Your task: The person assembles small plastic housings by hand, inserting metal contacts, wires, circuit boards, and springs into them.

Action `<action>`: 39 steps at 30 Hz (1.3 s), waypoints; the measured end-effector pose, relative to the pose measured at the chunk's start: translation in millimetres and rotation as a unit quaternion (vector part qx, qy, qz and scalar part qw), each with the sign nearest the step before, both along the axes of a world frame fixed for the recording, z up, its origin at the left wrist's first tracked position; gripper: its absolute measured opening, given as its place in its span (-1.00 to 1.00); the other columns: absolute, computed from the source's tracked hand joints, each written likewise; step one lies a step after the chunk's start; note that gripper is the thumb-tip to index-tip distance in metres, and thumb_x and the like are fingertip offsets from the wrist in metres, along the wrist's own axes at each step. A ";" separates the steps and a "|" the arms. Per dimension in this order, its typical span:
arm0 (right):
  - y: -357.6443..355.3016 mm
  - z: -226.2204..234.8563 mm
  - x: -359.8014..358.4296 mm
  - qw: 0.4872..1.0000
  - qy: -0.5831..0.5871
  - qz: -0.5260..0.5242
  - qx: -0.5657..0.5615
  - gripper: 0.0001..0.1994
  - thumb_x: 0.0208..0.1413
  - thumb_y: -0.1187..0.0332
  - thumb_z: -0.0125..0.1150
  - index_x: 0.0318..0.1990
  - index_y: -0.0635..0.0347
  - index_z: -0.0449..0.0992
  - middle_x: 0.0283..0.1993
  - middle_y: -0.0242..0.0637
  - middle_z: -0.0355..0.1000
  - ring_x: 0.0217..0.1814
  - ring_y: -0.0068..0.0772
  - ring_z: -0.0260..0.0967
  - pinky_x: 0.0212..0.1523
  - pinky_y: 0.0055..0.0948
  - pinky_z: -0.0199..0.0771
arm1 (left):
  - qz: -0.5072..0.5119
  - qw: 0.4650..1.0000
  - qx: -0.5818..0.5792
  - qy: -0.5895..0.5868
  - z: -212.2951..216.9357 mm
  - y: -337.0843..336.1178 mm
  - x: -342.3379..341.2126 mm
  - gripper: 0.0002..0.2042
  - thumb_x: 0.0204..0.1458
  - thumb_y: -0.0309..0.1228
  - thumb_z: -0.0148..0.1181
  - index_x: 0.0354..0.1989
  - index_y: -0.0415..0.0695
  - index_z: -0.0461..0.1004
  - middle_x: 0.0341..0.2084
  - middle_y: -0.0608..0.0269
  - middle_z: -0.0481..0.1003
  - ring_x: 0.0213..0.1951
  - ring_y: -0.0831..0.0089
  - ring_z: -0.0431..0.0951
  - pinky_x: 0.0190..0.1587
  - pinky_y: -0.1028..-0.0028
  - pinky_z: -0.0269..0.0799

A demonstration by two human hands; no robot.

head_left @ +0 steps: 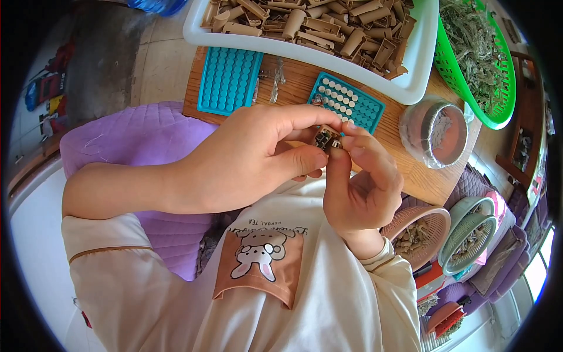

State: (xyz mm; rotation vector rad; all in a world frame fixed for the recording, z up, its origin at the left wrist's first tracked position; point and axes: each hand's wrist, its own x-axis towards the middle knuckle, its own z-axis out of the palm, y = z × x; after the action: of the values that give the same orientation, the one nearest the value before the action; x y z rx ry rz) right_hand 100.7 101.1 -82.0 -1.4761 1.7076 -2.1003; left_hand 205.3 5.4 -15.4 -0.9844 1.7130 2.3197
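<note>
Beyond my hands, a white tray (419,70) heaped with tan tubes sits on the wooden surface (410,170), with a green basket (454,73) of dried stalks to its right. Two teal peg trays (229,79) lie nearer, one just behind my fingertips. My left hand (246,161) and right hand (358,182) meet, both pinching one small dark part (326,139) between thumbs and forefingers, above the surface's near edge.

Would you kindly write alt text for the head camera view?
Both hands, left hand and right hand, pinch a small dark part above a wooden table holding two teal hole trays and a white bin of tan tubes.
</note>
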 end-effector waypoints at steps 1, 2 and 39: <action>0.0 0.0 -0.2 1.000 0.014 0.002 -0.002 -0.74 -0.40 0.76 0.16 -0.45 0.40 0.31 -0.53 -0.11 0.36 -0.45 -0.22 0.39 -0.41 -0.39 0.47 | 0.004 1.000 0.005 0.011 -1.1 0.4 -0.2 -0.66 -0.05 -0.65 -0.09 -0.03 -0.31 0.17 -0.31 0.26 0.35 -0.34 0.64 0.35 -0.27 0.64 0.31; 0.1 -0.1 -0.5 1.000 0.028 0.003 -0.003 -0.75 -0.39 0.75 0.16 -0.45 0.39 0.31 -0.53 -0.11 0.36 -0.44 -0.21 0.39 -0.41 -0.39 0.47 | 0.007 1.000 0.009 0.023 -2.1 0.8 -0.1 -0.66 -0.05 -0.64 -0.09 -0.03 -0.30 0.18 -0.32 0.27 0.36 -0.34 0.65 0.34 -0.28 0.64 0.31; 41.7 -85.8 -50.8 0.899 0.188 -0.020 0.395 -0.81 -0.16 0.58 0.06 -0.30 0.21 0.36 -0.46 -0.25 0.35 -0.46 -0.31 0.29 -0.46 -0.42 0.32 | 0.000 0.998 0.069 -0.001 3.3 -6.0 1.0 -0.75 -0.03 -0.51 -0.14 -0.13 -0.19 0.24 -0.35 0.24 0.34 -0.38 0.63 0.38 -0.32 0.66 0.30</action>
State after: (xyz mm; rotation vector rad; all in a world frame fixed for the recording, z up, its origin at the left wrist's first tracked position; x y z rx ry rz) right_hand 49.9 142.8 -167.8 -1.5858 2.3133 -0.9013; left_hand 206.3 -0.6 -12.1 -0.9608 1.5268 2.3981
